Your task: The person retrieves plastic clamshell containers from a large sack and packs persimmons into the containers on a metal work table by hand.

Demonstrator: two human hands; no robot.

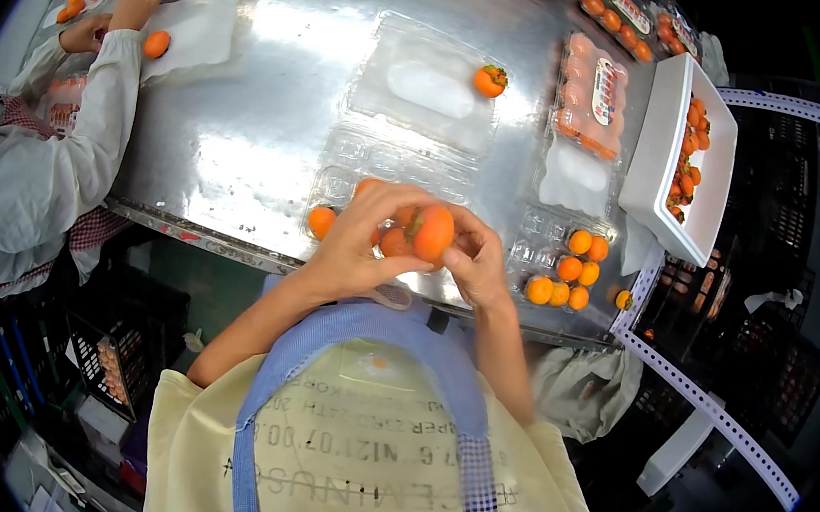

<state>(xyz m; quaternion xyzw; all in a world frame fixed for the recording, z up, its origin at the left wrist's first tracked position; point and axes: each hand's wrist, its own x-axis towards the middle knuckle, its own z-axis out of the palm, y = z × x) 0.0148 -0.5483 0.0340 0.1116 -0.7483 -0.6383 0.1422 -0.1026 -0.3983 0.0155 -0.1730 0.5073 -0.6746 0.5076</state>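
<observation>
Between both hands, over a clear plastic clamshell box [338,182], is an orange persimmon [434,232]. My left hand [357,241] curls round it from one side, with the thumb underneath. On the other side my right hand [480,268] grips it with thumb and fingers. More persimmons sit in the box under the hands, partly hidden; one persimmon [321,222] shows at its left end. The box's lid [426,90] lies folded back, and a persimmon with a green calyx [490,81] rests on it.
To the right, another open clear box [534,253] holds several persimmons. Beyond it are a closed labelled pack [594,91] and a white bin [652,151] of persimmons. At the left, a co-worker's hands [138,3] work near loose fruit. The metal table [279,76] ends close to my body.
</observation>
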